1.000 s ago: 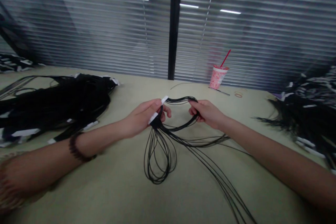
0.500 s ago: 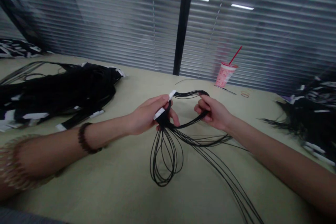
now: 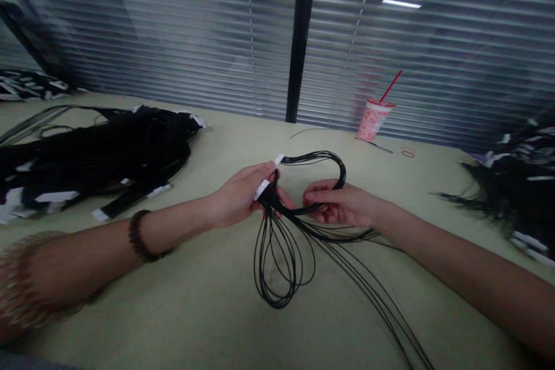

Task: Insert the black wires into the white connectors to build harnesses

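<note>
My left hand [image 3: 251, 191] is closed around the connector end of a black wire harness [image 3: 310, 233]. Two white connectors stick out there: an upper connector [image 3: 278, 161] by the thumb and a lower connector [image 3: 261, 189]. From the upper one, a bundle of black wires arcs to the right and curls back. My right hand [image 3: 336, 202] pinches that looped bundle on its lower run, thumb and fingers closed round the wires. Below the left hand hangs a loose wire loop [image 3: 277, 300], and several long strands trail to the lower right.
A heap of black wire harnesses with white connectors [image 3: 108, 150] lies at left; another pile [image 3: 520, 185] is at right. Near the blinds stand a pink cup [image 3: 375, 121] with a red straw, a pen [image 3: 375, 145] and a rubber band [image 3: 407, 152] on the pale table [image 3: 195, 312].
My right hand has slid left and down along the looped bundle, off its outer bend, closer to my left hand. The left hand keeps its hold on the connectors.
</note>
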Available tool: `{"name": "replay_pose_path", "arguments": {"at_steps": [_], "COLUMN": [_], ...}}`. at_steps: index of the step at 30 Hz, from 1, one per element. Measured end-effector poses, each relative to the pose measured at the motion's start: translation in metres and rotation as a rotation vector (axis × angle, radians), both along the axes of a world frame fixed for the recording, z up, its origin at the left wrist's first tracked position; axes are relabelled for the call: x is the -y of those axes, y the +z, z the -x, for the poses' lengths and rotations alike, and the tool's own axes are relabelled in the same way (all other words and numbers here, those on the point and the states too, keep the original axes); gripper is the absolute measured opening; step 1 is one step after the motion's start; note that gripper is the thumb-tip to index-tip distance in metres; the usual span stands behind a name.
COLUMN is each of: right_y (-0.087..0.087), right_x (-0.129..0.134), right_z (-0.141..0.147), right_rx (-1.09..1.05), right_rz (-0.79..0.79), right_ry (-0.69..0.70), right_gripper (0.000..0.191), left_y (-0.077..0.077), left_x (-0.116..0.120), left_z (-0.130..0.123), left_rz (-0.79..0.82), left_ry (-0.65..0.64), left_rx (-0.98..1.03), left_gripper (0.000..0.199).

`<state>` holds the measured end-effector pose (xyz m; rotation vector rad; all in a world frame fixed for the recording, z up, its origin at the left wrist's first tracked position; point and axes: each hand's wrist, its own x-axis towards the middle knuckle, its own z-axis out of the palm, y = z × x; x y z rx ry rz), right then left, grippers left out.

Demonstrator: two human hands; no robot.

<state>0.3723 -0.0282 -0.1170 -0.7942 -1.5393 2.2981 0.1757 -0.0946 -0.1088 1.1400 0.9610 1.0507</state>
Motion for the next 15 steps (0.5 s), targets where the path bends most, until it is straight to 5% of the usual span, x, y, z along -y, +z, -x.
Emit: {"name": "replay_pose_path", "arguments": {"at_steps": [5,11,15], "right_y": [-0.002,-0.012,-0.014], "right_x": [0.008,0.003,0.003], "right_z": [0.001,0.007,0.01], "right_rx": [0.033,-0.117,-0.206], "right_rz": [-0.148,-0.037,0.047], "right_ry": [0.099,-0.281,-0.391], "right_gripper": [0.019,0.014,0.011], "left_y": [-0.005,-0.004,-0.001], "left_x": [0.0,0.001,0.002], "left_z": [0.001,0.001,0.0], "left_rz": [0.041,0.03,0.029], "left_ry": [0.002,-0.055,-0.059], "left_rx": [0.017,-0.001,0.003], "left_gripper": [0.025,0.027,0.025]}}
